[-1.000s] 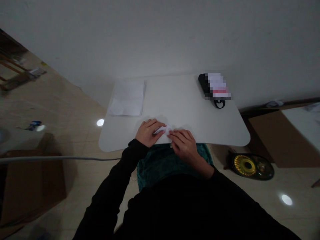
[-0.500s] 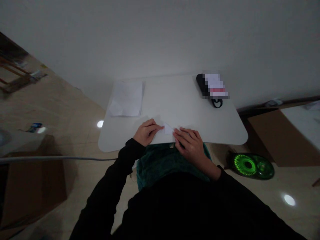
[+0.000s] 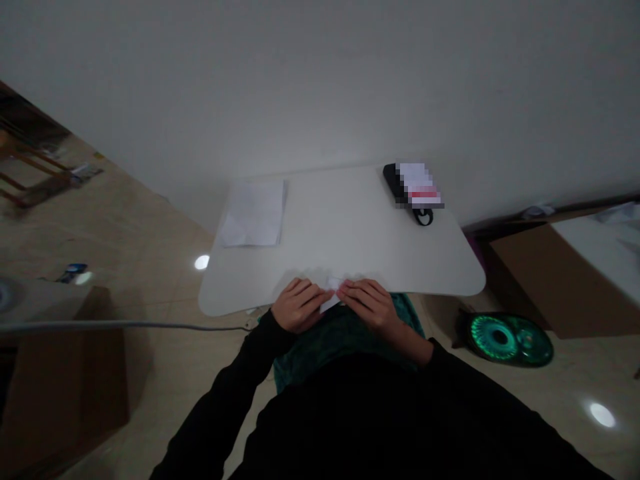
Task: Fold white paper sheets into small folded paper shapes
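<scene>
A small piece of white paper (image 3: 330, 303) is at the front edge of the white table (image 3: 340, 233), part of it reaching past the edge. My left hand (image 3: 301, 305) pinches its left side, fingers together. From the right, my right hand (image 3: 369, 305) holds it too, with thumb and fingertips closed near the left fingertips. The fingers cover much of the paper, so its folds are hard to make out.
A stack of white sheets (image 3: 254, 213) lies at the table's back left. At the back right is a black case (image 3: 395, 185) with a strap and a blurred-out item on it. A lit speaker (image 3: 507, 339) and cardboard boxes (image 3: 590, 287) stand on the right.
Both hands have come closer together and lower in view, nearer the table's edge, with the paper between them. The speaker's light went from green to teal. The view has shifted slightly.
</scene>
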A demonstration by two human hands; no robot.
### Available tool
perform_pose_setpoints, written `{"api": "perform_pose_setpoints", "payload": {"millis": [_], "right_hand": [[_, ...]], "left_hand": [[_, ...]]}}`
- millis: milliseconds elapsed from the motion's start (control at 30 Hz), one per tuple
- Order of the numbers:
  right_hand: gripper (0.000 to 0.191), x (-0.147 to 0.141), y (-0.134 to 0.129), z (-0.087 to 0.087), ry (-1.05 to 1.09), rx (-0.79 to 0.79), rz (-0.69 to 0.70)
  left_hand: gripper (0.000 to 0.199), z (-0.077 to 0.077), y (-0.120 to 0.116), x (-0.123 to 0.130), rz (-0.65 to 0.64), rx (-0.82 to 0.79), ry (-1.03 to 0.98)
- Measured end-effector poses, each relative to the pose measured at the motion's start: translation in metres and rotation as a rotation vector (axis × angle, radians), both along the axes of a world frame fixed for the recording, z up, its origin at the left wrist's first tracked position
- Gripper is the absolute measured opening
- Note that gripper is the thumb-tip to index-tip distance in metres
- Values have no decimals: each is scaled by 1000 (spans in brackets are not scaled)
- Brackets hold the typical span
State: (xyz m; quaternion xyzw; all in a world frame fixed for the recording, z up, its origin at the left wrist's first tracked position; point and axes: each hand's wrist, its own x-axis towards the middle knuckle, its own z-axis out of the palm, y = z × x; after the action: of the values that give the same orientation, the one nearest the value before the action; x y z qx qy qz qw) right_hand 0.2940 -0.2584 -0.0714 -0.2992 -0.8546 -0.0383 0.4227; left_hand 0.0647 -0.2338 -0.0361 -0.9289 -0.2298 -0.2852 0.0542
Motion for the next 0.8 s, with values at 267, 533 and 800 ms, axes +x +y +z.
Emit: {"api": "perform_pose_setpoints", "payload": {"millis": [267,533,800], "right_hand": [[13,-5,37,43,564,-549,-27],[19,-12,140,74,1024,-916,137],[27,-26,187,48,1027,-865,47]], "left_hand": [[9,31,33,35,122,-357,-648],[27,51,128,79,231,-552,-1052],[23,40,183,88,351,-479,-1135]]}}
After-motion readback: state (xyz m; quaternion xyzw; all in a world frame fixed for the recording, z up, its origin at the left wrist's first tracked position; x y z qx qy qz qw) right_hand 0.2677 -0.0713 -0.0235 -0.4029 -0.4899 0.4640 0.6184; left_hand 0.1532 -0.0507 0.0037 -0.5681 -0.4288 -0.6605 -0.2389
